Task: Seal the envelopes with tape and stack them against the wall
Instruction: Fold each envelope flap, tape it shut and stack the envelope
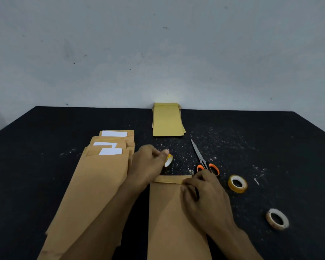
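Observation:
A brown envelope (169, 218) lies lengthwise in front of me, its top flap folded down with a shiny strip of tape along the fold. My right hand (203, 194) presses curled fingers on the flap's right end. My left hand (148, 162) grips a small yellow tape roll (168, 160) just above the envelope's top left corner. A pile of open envelopes (101, 175) with white paper showing lies to the left. A stack of sealed envelopes (167, 120) rests against the wall (158, 53).
Orange-handled scissors (203, 158) lie just beyond my right hand. A yellow tape roll (237, 183) and a pale empty roll (277, 219) sit on the black table (270, 147) to the right. White specks litter the table's middle.

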### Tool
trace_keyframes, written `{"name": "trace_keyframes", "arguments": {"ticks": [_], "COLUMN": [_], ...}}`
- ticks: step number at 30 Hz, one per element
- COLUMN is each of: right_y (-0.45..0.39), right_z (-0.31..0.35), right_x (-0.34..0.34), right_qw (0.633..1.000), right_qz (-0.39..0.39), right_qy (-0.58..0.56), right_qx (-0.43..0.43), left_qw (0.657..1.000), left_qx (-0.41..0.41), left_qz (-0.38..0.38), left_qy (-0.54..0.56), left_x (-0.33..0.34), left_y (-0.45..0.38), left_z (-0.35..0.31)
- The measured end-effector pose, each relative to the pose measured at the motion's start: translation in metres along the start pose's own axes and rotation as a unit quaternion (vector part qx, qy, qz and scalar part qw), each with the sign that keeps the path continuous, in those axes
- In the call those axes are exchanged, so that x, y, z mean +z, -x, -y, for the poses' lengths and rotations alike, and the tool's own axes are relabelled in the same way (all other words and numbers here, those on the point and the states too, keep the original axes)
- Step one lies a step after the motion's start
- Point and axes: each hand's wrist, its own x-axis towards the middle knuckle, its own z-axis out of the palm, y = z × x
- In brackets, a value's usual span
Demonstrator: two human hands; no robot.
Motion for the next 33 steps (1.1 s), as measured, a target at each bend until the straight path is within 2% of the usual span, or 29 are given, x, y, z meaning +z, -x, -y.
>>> {"name": "trace_keyframes", "arguments": {"ticks": [7,10,13,19,26,30,33], "right_y": [0.001,0.000,0.000,0.000,0.002,0.002,0.002], "right_z": [-0.001,-0.001,-0.003,-0.002,-0.004,-0.004,-0.003], "right_x": [0.001,0.000,-0.001,-0.003,-0.002,-0.002,-0.003], "right_qw": [1.000,1.000,1.000,0.999,0.999,0.999,0.999], "right_qz": [0.002,0.007,0.011,0.021,0.014,0.008,0.012], "right_qy": [-0.013,-0.021,-0.025,-0.035,-0.041,-0.045,-0.041], "right_qx": [-0.003,-0.003,-0.004,-0.003,0.003,0.002,0.001], "left_qw": [0.969,0.945,0.933,0.947,0.944,0.941,0.937], "left_qx": [-0.169,-0.223,-0.257,-0.244,-0.263,-0.268,-0.242], "left_qz": [0.164,0.201,0.212,0.195,0.196,0.206,0.213], "left_qy": [-0.075,-0.131,-0.132,-0.072,-0.044,0.026,0.136], "left_x": [0.011,0.015,0.013,0.009,0.002,-0.007,-0.016], "left_y": [-0.040,-0.052,-0.059,-0.057,-0.051,-0.044,-0.032], "left_z": [-0.041,-0.049,-0.054,-0.054,-0.048,-0.038,-0.032]}}
